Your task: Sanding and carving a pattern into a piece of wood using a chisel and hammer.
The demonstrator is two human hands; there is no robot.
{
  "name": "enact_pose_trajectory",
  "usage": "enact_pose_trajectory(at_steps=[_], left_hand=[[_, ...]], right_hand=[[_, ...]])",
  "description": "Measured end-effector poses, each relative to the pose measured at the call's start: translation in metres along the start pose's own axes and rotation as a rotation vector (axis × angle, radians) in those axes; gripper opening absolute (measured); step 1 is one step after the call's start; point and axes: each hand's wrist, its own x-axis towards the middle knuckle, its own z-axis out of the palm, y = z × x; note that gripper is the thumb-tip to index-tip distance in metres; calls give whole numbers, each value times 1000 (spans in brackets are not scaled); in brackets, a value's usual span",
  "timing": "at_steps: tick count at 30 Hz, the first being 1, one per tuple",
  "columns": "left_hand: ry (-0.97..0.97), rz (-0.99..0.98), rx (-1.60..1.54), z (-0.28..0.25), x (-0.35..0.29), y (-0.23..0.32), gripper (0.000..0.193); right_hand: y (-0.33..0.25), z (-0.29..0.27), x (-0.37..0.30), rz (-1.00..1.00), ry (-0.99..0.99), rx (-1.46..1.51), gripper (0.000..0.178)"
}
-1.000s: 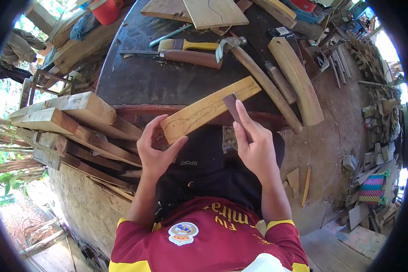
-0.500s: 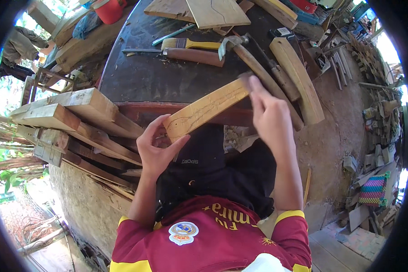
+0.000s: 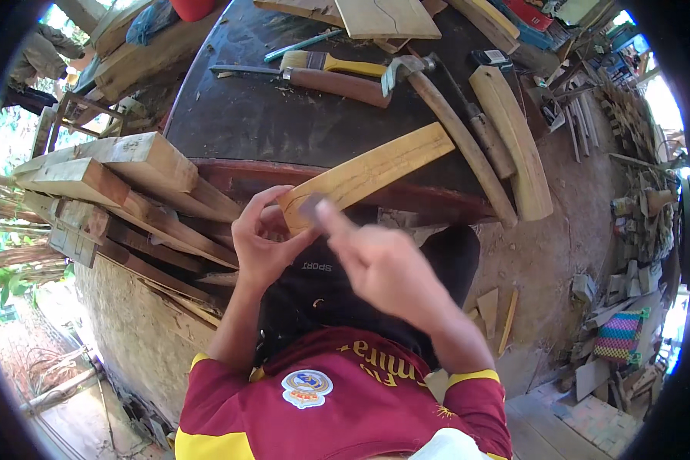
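Note:
My left hand grips the near end of a curved wooden block, thumb on one side and fingers on the other. Pale and slightly arched, the block slants up to the right, its far end over the dark table's edge. Thin dark lines run along its upper face. My right hand, blurred by motion, pinches a small grey piece of sandpaper against that face, close to my left fingers. Part of the sandpaper is hidden under the fingertips.
On the dark table lie a chisel, a paintbrush, a hammer and another curved wooden block. Boards rest at the back. Stacked timber juts in at the left. Wood scraps lie at the right.
My right hand has slid the sandpaper from the block's far end down to its near end. My left hand keeps its hold. The view has shifted slightly.

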Motion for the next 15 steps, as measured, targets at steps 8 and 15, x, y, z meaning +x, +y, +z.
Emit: enact_pose_trajectory(at_steps=[8, 15], left_hand=[[47, -20, -50, 6, -2, 3, 63], [58, 49, -68, 10, -3, -9, 63]], right_hand=[[30, -5, 20, -97, 364, -117, 45], [2, 32, -2, -101, 109, -291, 61]])
